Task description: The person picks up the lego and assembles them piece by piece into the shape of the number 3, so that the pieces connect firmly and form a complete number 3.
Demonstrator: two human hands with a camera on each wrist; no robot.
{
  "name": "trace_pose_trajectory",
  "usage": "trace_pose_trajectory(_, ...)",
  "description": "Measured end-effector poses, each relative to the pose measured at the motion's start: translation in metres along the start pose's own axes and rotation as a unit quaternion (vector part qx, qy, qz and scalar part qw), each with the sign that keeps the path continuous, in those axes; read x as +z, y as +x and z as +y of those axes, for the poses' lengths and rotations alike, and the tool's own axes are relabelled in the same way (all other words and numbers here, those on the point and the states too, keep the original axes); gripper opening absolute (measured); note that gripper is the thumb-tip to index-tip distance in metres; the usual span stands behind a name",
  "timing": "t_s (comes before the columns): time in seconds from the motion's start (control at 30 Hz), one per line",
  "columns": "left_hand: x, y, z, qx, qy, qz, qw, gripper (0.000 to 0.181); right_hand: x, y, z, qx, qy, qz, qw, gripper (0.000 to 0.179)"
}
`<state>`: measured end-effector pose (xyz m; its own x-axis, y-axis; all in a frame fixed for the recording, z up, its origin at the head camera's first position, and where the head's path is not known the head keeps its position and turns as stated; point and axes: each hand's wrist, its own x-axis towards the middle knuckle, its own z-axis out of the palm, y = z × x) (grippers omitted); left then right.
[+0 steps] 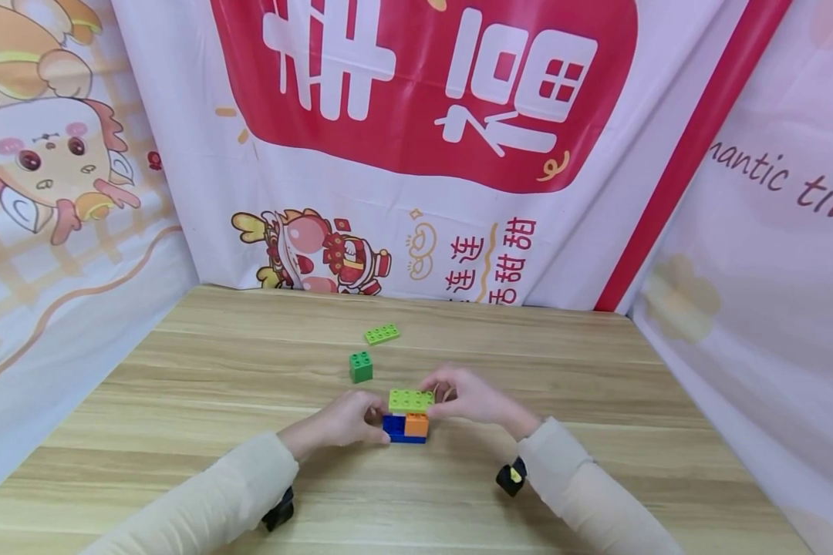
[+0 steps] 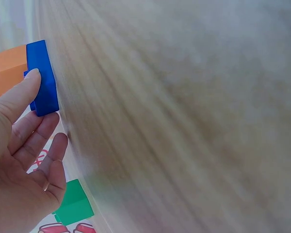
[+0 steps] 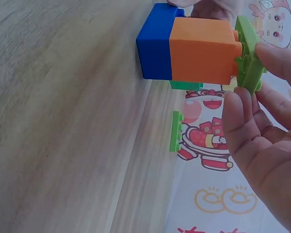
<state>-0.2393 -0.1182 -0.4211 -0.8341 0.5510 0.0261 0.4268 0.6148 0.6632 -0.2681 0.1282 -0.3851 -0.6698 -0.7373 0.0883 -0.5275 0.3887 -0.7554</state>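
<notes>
A blue building brick [image 1: 394,427] lies on the table, with an orange brick [image 1: 417,425] standing on its right part. My left hand [image 1: 343,420] grips the blue brick at its left end, the thumb on the near side in the left wrist view. In my right hand [image 1: 468,397], a flat lime-green plate brick [image 1: 409,401] is pinched between thumb and fingers. That plate is over the orange brick, slightly tilted; orange studs [image 3: 237,48] show below it in the right wrist view. Whether they are joined I cannot tell.
Beyond my hands stands a green brick [image 1: 361,368] with studs up. Farther back lies another lime-green plate brick [image 1: 382,334]. The wooden table [image 1: 264,331] ends at a printed cloth backdrop [image 1: 430,173], with more cloth on both sides.
</notes>
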Motion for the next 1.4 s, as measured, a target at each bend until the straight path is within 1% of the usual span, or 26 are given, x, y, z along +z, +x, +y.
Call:
trace_pose_trajectory(0.17, 0.001, 0.000, 0.000, 0.009, 0.000, 0.000, 1.0000, 0.025, 0.004, 0.000, -0.001, -0.001, -0.001, -0.004, 1.0000, 0.031)
trace_pose_trajectory(0.3, 0.000, 0.000, 0.000, 0.011, 0.002, 0.000, 0.9999, 0.025, 0.005, 0.000, -0.002, 0.004, -0.008, -0.007, 0.9999, 0.032)
trace_pose_trajectory(0.6, 0.000, 0.001, -0.001, 0.006, -0.002, -0.003, 1.0000, 0.026, 0.009, 0.000, -0.005, 0.022, -0.005, -0.003, 0.9997, 0.030)
trace_pose_trajectory(0.87, 0.001, 0.002, -0.002, 0.006, -0.002, -0.004, 1.0000, 0.028, 0.010, -0.001, -0.008, 0.018, -0.005, 0.005, 0.9998, 0.026)
trace_pose_trajectory(1.17, 0.001, 0.003, -0.003, 0.001, -0.001, -0.006, 1.0000, 0.028, 0.011, -0.001, -0.008, 0.009, -0.007, 0.003, 0.9999, 0.024)
trace_pose_trajectory(1.4, 0.001, 0.002, -0.004, 0.002, 0.001, -0.005, 1.0000, 0.028, 0.012, -0.002, -0.008, 0.017, -0.009, 0.002, 0.9998, 0.023)
